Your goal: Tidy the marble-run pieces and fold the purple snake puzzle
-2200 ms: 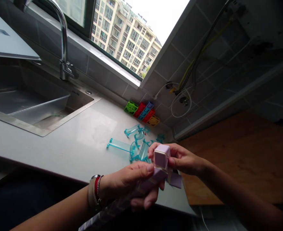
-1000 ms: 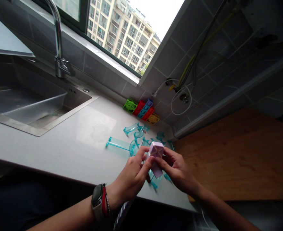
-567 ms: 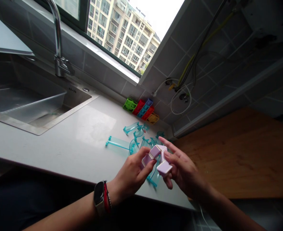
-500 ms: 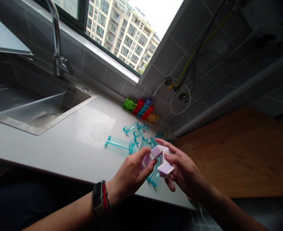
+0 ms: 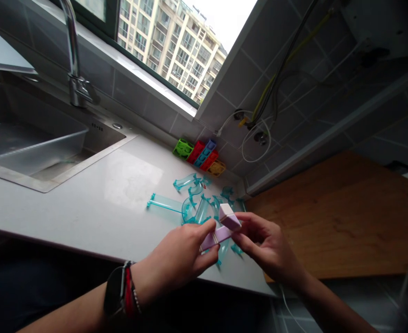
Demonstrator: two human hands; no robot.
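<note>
A purple and white segmented puzzle [image 5: 222, 233] is held between both hands over the counter. My left hand [image 5: 186, 249] pinches its lower left end between thumb and fingers. At the other end, the thumb and index finger of my right hand [image 5: 264, 238] close on the segments, beside a folded part with a white triangular face. Clear teal plastic track pieces [image 5: 167, 205] lie scattered on the counter behind and under the hands. The hands hide some of them.
Green, red, blue and yellow plastic blocks [image 5: 209, 155] stand against the wall. On the left is a metal sink [image 5: 51, 182] with a clear bin and a faucet [image 5: 75, 88]. A wooden board [image 5: 342, 217] lies at right, below hanging cables [image 5: 273, 88].
The puzzle has been turned into another shape, its end segments now folded upward with a white face showing. My right hand has changed its grip, and the view has shifted slightly.
</note>
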